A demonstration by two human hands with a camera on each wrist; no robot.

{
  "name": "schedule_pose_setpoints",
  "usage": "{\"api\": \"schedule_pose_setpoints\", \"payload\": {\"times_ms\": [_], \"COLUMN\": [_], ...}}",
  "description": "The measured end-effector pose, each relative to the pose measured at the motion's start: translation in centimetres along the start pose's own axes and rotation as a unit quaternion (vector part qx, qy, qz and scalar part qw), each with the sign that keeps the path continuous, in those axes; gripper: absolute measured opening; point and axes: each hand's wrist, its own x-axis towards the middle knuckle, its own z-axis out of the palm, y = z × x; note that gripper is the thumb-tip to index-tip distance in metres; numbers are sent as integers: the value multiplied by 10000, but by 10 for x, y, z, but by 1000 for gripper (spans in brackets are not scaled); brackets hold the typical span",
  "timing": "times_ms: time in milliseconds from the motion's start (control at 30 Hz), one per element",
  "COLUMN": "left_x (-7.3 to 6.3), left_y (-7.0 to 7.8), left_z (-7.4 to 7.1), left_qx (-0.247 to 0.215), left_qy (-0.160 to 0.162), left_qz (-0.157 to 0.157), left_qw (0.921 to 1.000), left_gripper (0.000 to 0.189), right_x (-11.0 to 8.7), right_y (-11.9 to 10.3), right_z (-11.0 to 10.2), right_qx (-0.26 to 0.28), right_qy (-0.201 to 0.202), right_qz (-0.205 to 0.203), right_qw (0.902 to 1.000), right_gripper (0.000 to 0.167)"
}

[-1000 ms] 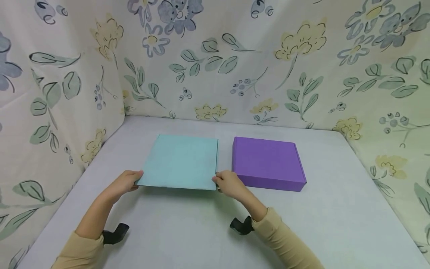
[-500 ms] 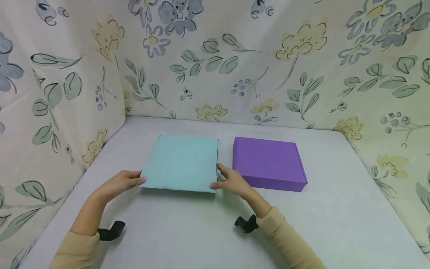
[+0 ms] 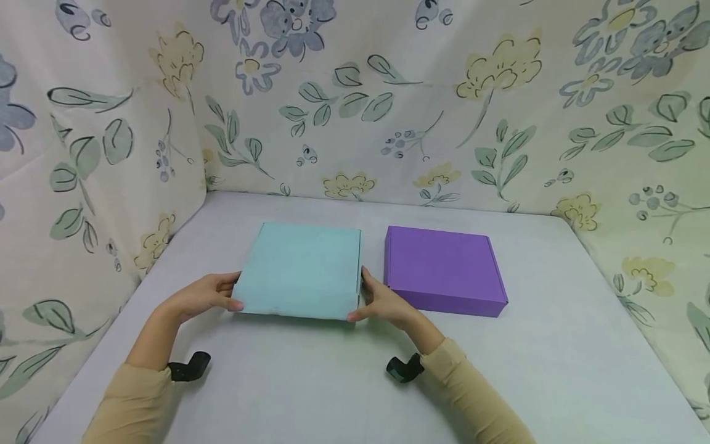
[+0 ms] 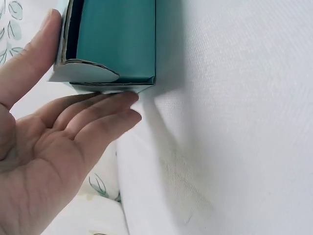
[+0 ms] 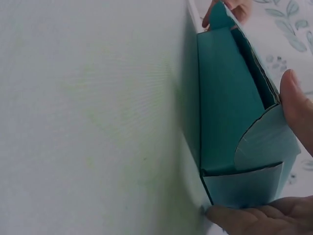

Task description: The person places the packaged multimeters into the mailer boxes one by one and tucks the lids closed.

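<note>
A light-teal cardboard box [image 3: 302,268] sits left of centre, its lid nearly down with a dark gap along the front. My left hand [image 3: 202,295] is at its front left corner, thumb at the lid's edge and straight fingers against the side. At the opposite front corner, my right hand [image 3: 385,305] has its thumb on the lid and its fingers spread along the right side. A curved flap [image 4: 88,72] shows at the lid's corner in the left wrist view. The right wrist view shows another curved flap [image 5: 261,139] beside the box's side wall [image 5: 244,186].
A closed purple box [image 3: 444,265] lies to the right, close to my right hand. Both stand on a white-covered table [image 3: 299,382]. Floral cloth [image 3: 355,98] hangs behind and at the sides. Black wrist mounts [image 3: 191,368] stick out inward from both sleeves.
Both hands have let go of their pinch on the lid's front corners and spread along the box's sides. The lid's front edge has come down slightly. The purple box has not moved.
</note>
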Motion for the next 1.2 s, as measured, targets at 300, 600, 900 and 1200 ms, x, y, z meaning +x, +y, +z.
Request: {"api": "schedule_pose_setpoints", "payload": {"times_ms": [300,600,900,1200], "left_x": [8,10,16,20], "left_y": [-2,-14,-13,-15], "left_z": [-1,3,8,11], "left_qx": [-43,-375,-286,-317], "left_qy": [90,465,770,1072], "left_qz": [239,429,222,1], "left_qw": [9997,9973,9964,9937], "left_gripper": [104,110,109,105], "right_x": [8,12,17,19], "right_y": [3,7,4,6], "right_z": [5,9,13,15], "right_qx": [327,483,366,338], "right_qy": [284,471,795,1061], "right_qz": [-394,-498,-272,-200], "right_qw": [9983,9965,9958,9936], "right_gripper": [132,131,131,130]}}
